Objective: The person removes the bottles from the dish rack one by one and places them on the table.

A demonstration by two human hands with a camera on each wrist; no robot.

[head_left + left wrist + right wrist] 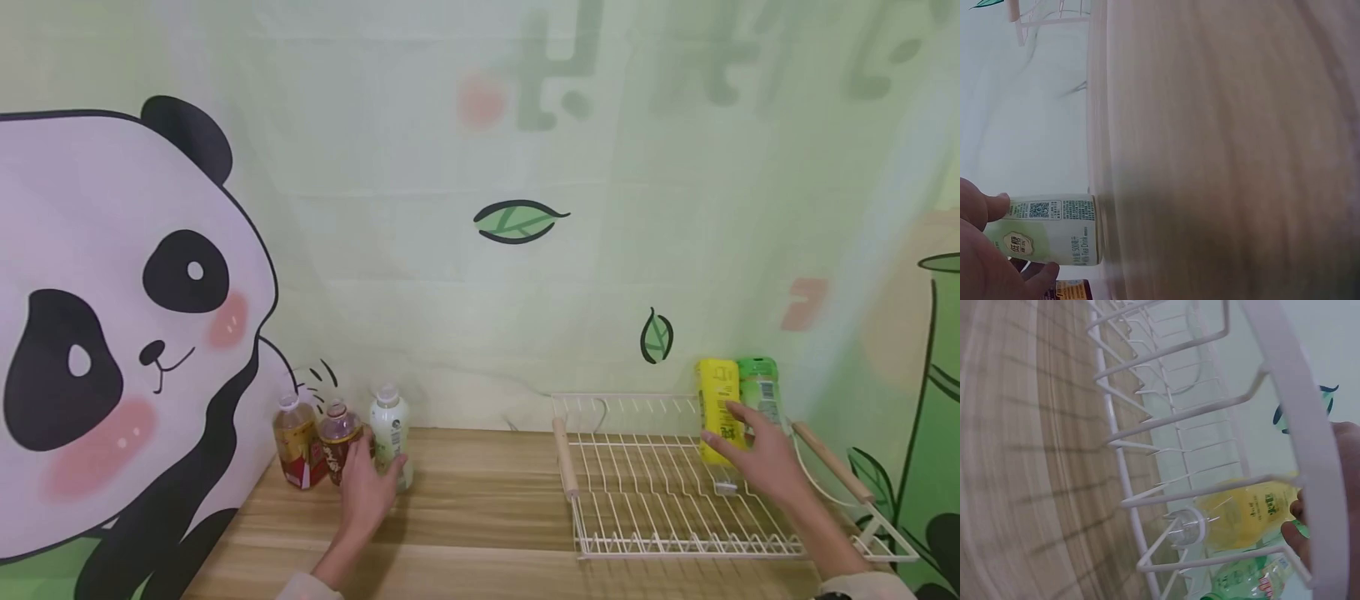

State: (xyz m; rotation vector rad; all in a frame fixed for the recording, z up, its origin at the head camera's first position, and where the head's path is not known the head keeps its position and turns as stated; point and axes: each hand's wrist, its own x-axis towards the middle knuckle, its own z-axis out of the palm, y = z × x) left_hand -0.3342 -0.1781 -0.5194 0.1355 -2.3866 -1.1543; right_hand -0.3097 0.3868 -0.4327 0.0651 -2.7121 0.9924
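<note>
My left hand is around a white and pale-green milk tea bottle, which stands upright on the wooden table. In the left wrist view, the thumb lies along one side of this bottle and curled fingers are at the other. Beside it are a dark-labelled drink bottle and an amber drink bottle. At the rack, my right hand has thumb and forefinger spread across a yellow drink bottle, fingertips right at its surface. That bottle sits cap down in the white wire rack.
A green bottle also sits in the rack, behind the yellow one. Wooden handles flank the rack. Behind the table hangs a pale-green backdrop with a panda and leaves drawn on it.
</note>
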